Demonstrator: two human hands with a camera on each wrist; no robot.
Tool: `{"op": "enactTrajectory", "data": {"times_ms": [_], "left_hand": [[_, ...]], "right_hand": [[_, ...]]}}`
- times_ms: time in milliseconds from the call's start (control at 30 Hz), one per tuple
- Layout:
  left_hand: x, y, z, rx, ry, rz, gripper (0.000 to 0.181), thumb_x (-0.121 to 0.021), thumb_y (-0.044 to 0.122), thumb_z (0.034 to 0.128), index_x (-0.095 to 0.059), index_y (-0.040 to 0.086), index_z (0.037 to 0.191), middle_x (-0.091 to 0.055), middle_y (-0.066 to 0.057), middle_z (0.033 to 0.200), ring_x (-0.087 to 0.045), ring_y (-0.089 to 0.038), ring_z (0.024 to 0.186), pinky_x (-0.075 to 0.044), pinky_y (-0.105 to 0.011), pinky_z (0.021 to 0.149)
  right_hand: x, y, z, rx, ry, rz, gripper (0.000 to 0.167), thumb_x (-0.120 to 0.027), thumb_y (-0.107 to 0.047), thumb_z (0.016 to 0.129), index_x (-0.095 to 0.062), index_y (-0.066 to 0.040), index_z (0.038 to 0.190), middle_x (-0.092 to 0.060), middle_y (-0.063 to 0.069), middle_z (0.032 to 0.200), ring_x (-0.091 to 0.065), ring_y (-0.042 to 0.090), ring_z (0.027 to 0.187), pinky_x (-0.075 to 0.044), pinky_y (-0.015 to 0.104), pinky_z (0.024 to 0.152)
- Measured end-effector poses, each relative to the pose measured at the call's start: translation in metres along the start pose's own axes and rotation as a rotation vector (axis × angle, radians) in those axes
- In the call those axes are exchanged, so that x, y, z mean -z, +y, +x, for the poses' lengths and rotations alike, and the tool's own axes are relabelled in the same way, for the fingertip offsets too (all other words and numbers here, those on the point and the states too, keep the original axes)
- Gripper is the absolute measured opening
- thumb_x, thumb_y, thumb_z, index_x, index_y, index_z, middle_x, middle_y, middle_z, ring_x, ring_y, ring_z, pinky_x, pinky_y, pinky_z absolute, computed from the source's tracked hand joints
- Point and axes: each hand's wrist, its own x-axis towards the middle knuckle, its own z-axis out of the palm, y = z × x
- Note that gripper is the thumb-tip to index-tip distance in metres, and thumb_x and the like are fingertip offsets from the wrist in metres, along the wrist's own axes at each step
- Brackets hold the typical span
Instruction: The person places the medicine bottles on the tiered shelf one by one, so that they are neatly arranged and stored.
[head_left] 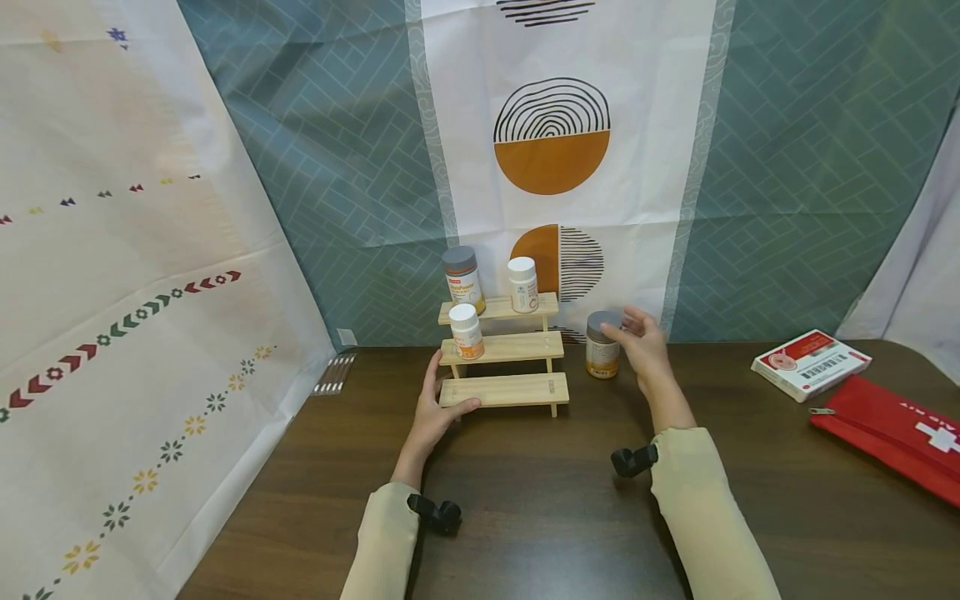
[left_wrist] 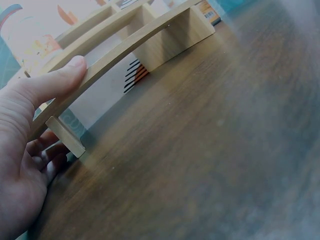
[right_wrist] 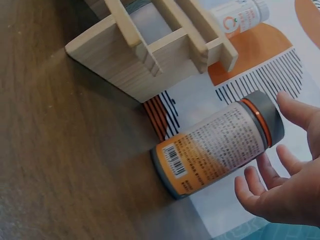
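Note:
A three-step wooden display stand rests on the brown table. My left hand grips its left end, thumb on the lowest step and fingers around the side. On the top step are a grey-lidded bottle and a white bottle. Another white bottle with an orange label stands on the middle step. To the right of the stand, a grey-lidded supplement bottle stands upright on the table. Beside its lid is my right hand, fingers spread and relaxed; whether the thumb touches the lid I cannot tell.
A red and white box lies at the right, with a red first-aid pouch in front of it. Several thin cotton swabs lie at the table's back left. Patterned cloth hangs behind the table.

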Motion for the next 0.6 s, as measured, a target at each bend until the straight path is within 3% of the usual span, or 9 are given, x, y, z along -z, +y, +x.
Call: {"op": "enactTrajectory", "data": {"times_ms": [300,600], "left_hand": [[0.0008,-0.0009,-0.0004,-0.005,0.0,0.016,0.106,-0.078,0.006,0.0808,-0.007,0.019,0.159,-0.047,-0.03,0.138,-0.052,-0.01,0.064,-0.046,-0.03,0.058],[0.0004,-0.0005,-0.0006,-0.005,0.001,0.014,0.105,-0.077,0.005,0.0817,-0.007,0.024,0.158,-0.043,-0.032,0.143,-0.053,-0.011,0.07,-0.045,-0.029,0.059]], "right_hand": [[-0.0033,0.0053,0.0018,-0.019,-0.074,-0.093,0.084,-0.065,-0.031,0.093,-0.015,-0.013,0.158,-0.013,0.021,0.163,-0.017,0.039,0.149,-0.021,0.056,0.119],[-0.0034,0.0094,0.0031,0.004,-0.118,-0.137,0.086,-0.065,-0.031,0.094,-0.012,-0.011,0.158,-0.014,0.022,0.162,-0.018,0.042,0.148,-0.022,0.058,0.117]]}}
